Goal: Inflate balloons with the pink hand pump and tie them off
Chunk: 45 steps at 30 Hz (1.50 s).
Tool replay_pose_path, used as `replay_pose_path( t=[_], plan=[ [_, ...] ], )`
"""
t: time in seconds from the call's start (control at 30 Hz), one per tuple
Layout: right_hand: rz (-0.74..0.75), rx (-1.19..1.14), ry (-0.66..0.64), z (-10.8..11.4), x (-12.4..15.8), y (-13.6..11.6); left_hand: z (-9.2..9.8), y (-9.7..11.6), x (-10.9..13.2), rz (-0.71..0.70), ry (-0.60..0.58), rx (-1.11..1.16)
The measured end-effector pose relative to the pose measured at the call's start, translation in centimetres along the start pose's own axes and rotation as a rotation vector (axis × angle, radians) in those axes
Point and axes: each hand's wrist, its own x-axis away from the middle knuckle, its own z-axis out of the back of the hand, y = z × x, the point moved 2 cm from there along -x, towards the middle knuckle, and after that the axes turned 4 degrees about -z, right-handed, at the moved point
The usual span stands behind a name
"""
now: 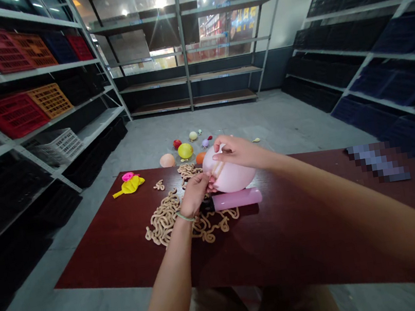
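Observation:
A blown-up pale pink balloon (pixel 236 174) rests over the table's far edge. My left hand (pixel 196 192) is closed in a pinch at its neck. Fingers curled, my right hand (pixel 240 151) is closed on a tan cord (pixel 219 168), which runs in two strands down to the left fingertips. Just below the balloon lies a pink hand pump (pixel 237 199) with a black end, partly behind my left hand. Tan, curly cord pieces (pixel 164 219) are heaped around and under my left wrist. How the cord meets the balloon's neck is hidden by my fingers.
On the dark red table (pixel 301 235), a yellow uninflated balloon (pixel 131 185) and a pink one (pixel 128 176) lie at left. A blurred flat object (pixel 378 163) is at right. Several balloons, including a yellow one (pixel 185 151), sit on the floor beyond. Shelves with crates (pixel 10 115) flank the room.

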Motion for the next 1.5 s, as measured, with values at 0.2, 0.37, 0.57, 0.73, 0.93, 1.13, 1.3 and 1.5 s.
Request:
replay_pose_path(
  t=[0.2,0.37,0.57,0.73,0.93,1.13,1.3,1.5],
  plan=[
    [-0.018,-0.050,-0.084,-0.1,0.0,0.7,-0.1,-0.3,0.0,0.037,0.084,0.047],
    [-0.006,0.025,0.130,-0.3,-0.3,0.6,-0.1,-0.7,0.0,0.033,0.063,0.046],
    [-0.112,-0.115,0.030,-0.3,0.2,0.5,-0.1,-0.7,-0.2,0.024,0.062,0.032],
    [0.069,0.043,0.028,0.8,0.7,-0.7,-0.4,-0.6,0.0,0.005,0.030,-0.055],
    [0.207,0.148,-0.057,1.3,-0.8,-3.1,-0.6,-0.5,0.5,-0.121,-0.057,-0.166],
    [0.263,0.180,-0.155,-0.1,0.1,-3.4,0.2,-1.3,0.0,-0.082,0.015,-0.077],
    [0.262,0.393,-0.061,-2.5,1.6,-3.0,0.6,-1.1,0.0,-0.151,0.048,-0.124],
    [0.253,0.543,-0.020,-4.2,1.3,-2.7,0.5,-1.1,0.0,-0.159,0.039,-0.129]
  ],
)
